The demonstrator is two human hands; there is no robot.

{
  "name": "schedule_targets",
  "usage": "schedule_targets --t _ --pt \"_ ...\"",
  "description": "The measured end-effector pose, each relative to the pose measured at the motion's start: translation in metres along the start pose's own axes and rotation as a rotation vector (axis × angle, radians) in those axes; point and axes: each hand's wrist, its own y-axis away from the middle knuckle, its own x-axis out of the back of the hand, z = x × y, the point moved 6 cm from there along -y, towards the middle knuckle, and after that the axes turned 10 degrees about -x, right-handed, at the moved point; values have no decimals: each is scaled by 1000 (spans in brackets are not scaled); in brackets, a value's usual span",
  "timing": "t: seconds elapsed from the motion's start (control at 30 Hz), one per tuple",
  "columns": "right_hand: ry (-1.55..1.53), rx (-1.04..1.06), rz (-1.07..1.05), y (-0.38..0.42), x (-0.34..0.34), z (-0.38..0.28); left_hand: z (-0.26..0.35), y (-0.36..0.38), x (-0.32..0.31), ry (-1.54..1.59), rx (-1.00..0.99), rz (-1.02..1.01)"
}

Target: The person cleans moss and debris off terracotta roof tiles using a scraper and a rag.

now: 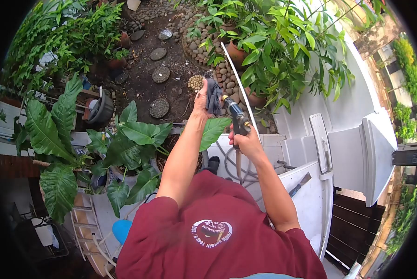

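Observation:
In the head view, my left hand [201,100] is wrapped round a crumpled dark grey cloth [213,96], held out over the garden soil. My right hand [248,144] grips the handle of a black hose spray gun [236,113] with brass-coloured fittings. Its brass nozzle points up and left, right beside the cloth. From under the handle a hose [238,167] drops towards the pale floor, where grey coils lie. Part of the left hand's fingers is hidden behind the cloth.
Large-leaved potted plants [138,144] stand at my left, near a grey bucket [101,109]. Round stepping stones [159,108] cross the soil ahead. A thin white strip [238,74] runs beside pebbles. At right, a knife-like blade with a blue handle [300,184] lies on a white ledge [313,195].

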Motion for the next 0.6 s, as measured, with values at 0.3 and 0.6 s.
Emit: schedule_targets --t 0.3,0.6 --pt "-60 -60 -34 -9 16 6 -22 13 -36 268 199 -205" --pt "-117 -126 52 -8 21 11 -57 5 -20 -279 97 177"
